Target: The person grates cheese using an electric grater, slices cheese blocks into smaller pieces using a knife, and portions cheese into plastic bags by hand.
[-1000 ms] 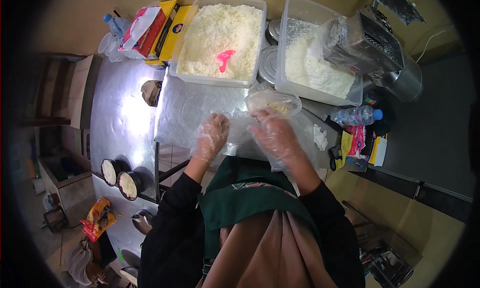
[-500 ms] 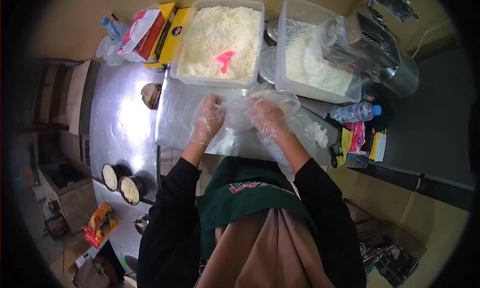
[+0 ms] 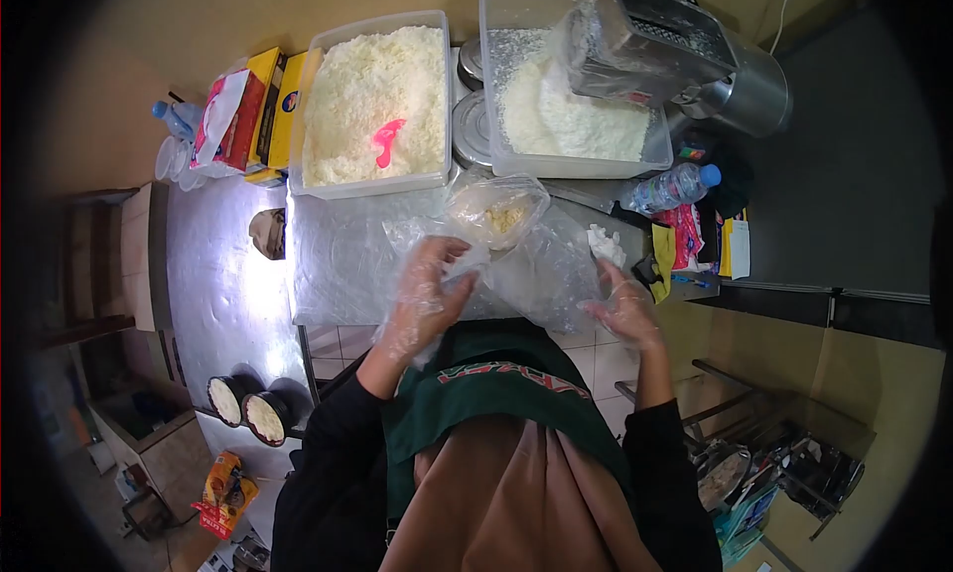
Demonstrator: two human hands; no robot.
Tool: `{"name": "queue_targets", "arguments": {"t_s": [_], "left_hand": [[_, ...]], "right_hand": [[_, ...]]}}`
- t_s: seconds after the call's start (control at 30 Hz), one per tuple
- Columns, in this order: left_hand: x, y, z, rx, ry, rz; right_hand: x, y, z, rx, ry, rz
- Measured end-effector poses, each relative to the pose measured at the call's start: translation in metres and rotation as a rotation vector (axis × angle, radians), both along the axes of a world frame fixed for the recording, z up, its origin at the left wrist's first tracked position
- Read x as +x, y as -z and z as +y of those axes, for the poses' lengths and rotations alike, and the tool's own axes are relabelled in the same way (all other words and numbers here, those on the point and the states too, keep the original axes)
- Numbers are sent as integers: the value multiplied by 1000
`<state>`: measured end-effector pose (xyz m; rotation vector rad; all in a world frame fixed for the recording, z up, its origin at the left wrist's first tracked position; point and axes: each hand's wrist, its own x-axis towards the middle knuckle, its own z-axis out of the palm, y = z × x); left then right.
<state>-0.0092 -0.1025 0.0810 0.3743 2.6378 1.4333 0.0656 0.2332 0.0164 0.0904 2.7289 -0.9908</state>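
Both my hands wear clear plastic gloves. My left hand (image 3: 425, 296) is curled around crumpled clear plastic, seemingly a bag, over the metal worktop's front; how firmly it grips is hard to see. To the right, my right hand (image 3: 627, 309) has its fingers and thumb apart, beside a clear plastic bag (image 3: 546, 274) spread on the worktop. Just behind the hands lies an open plastic bag (image 3: 501, 213) with pale yellowish crumbs inside. A crumpled white tissue-like piece (image 3: 604, 245) sits by my right fingertips.
Tubs of grated white food (image 3: 372, 106) and white shreds (image 3: 576, 116) stand behind, one with a pink scoop (image 3: 387, 142). A metal grating machine (image 3: 665, 41) overhangs the right tub. A water bottle (image 3: 670, 188) lies at right. Two filled round pans (image 3: 266, 417) stand lower left.
My hands have moved apart and nearer my body, the right one outward. The bag with crumbs now shows uncovered behind them. The view has shifted, so the tubs appear further left.
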Motion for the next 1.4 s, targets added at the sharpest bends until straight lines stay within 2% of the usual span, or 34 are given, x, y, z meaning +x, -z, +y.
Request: {"name": "queue_targets", "arguments": {"t_s": [0.03,0.07,0.1,0.17,0.2,0.23,0.27,0.37,0.43,0.47,0.53,0.6,0.67,0.7,0.77,0.8,0.87,0.93,0.97,1.03,1.13,1.17,1.23,1.27,1.4], "left_hand": [[1,0,11,33,69,-153],[3,4,20,28,77,-151],[6,10,29,26,115,-191],[10,10,47,17,161,-231],[13,5,57,42,84,-345],[14,2,63,66,6,-458],[16,12,66,61,9,-457],[21,44,68,51,-72,-443],[29,42,68,235,-7,-288],[32,40,68,232,-10,-284],[37,31,67,245,-58,-453],[43,17,64,248,-79,-440],[49,-2,56,251,-101,-426],[54,-13,50,287,-134,-380],[63,-35,30,369,-199,-307],[67,-48,18,416,-229,-279],[72,-78,2,312,-430,-164],[76,-86,-24,307,-603,-28],[78,-72,-54,268,-648,50],[80,-41,-106,228,-746,144],[80,18,-168,327,-883,162],[75,41,-183,328,-872,157],[64,83,-201,486,-1004,-5],[55,97,-199,461,-1008,-3],[16,104,-179,524,-1079,-119]], "right_hand": [[6,30,2,-182,42,-71],[10,45,5,-366,85,-142],[13,38,0,-371,93,-141],[11,-2,-28,-124,27,31],[11,-16,-39,-129,34,32],[11,-29,-48,-38,-83,149],[12,-39,-56,54,-202,266],[21,-56,-67,104,-339,378],[24,-51,-66,83,-384,388],[24,-49,-65,66,-430,395],[23,-64,-60,44,-456,368],[21,-85,-52,22,-484,339],[15,-102,-39,-260,-460,375],[10,-104,-29,-263,-468,375],[-4,-104,-4,-347,-280,365],[-14,-88,10,-271,-233,358],[-25,-33,32,-197,-189,353],[-31,21,40,324,-137,277],[-31,43,37,321,-143,280],[-30,77,25,242,52,214],[-39,101,-14,201,58,274],[-39,101,-27,205,69,270],[-40,97,-48,117,-180,351],[-39,92,-48,121,-171,350],[-48,55,-31,16,-165,247]]}}
